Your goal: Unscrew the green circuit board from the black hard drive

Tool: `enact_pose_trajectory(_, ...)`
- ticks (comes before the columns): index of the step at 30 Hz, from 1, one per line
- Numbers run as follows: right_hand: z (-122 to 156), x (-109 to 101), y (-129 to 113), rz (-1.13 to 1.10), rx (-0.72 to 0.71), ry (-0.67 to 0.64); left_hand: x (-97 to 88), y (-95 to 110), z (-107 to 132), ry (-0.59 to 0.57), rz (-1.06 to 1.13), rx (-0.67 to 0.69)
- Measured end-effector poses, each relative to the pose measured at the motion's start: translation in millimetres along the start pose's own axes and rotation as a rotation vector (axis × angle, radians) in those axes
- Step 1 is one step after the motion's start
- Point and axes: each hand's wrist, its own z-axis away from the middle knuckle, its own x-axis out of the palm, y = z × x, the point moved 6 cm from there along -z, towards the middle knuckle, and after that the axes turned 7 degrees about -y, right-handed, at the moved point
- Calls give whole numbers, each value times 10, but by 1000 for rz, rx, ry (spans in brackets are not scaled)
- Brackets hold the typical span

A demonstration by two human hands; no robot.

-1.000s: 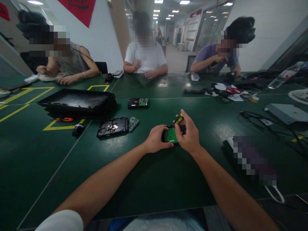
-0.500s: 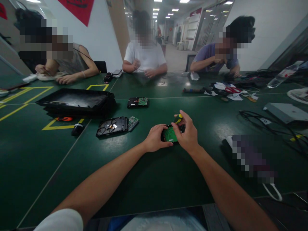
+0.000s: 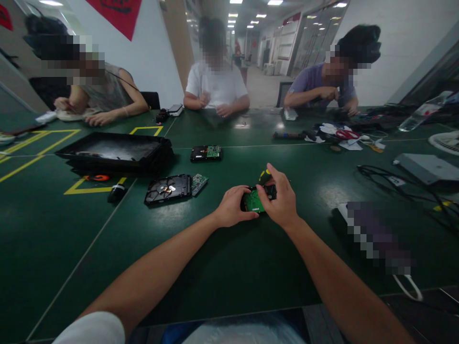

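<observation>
On the green table in front of me lies a hard drive (image 3: 254, 200) with its green circuit board facing up. My left hand (image 3: 234, 206) grips its left end, thumb along the near edge and fingers over the far side. A screwdriver (image 3: 265, 177) with a yellow and dark handle stands over the drive, closed in the fingers of my right hand (image 3: 281, 197). The screwdriver's tip is hidden behind that hand. To the left lies another hard drive (image 3: 168, 189), with a loose circuit board (image 3: 199, 184) beside it. Farther back sits a third hard drive (image 3: 206, 153).
Stacked black trays (image 3: 116, 148) stand at the left, near a small black object (image 3: 116, 193). On the right are a blurred purple device (image 3: 376, 234), black cables (image 3: 398, 184) and a grey box (image 3: 426, 167). Three people sit across the table.
The screwdriver handle has turned or tilted slightly in my right hand. My left hand keeps its grip on the drive. The whole view has shifted very little.
</observation>
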Motion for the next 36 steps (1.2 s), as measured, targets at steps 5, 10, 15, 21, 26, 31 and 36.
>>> enact_pose_trajectory(5,6,5,1,3,4,9,-4,16,1,-10,-6,1)
enact_pose_trajectory(10,1,8,-23,3,-15,1,-5,15,-3,-10,-7,-5)
enact_pose_trajectory(15,8,17,-12,-11,16,18,9,7,-3,-9,-2,3)
enact_pose_trajectory(21,14,18,-14,-6,2,37,24,-5,-7,-8,-21,-1)
enact_pose_trajectory(26,19,35,12,-58,23,26,20,3,-7,0,-18,18)
enact_pose_trajectory(31,15,9,-6,-13,-6,38,17,4,-8,-3,-19,12)
enact_pose_trajectory(36,5,44,11,-62,4,-23,11,13,-3,3,-17,8)
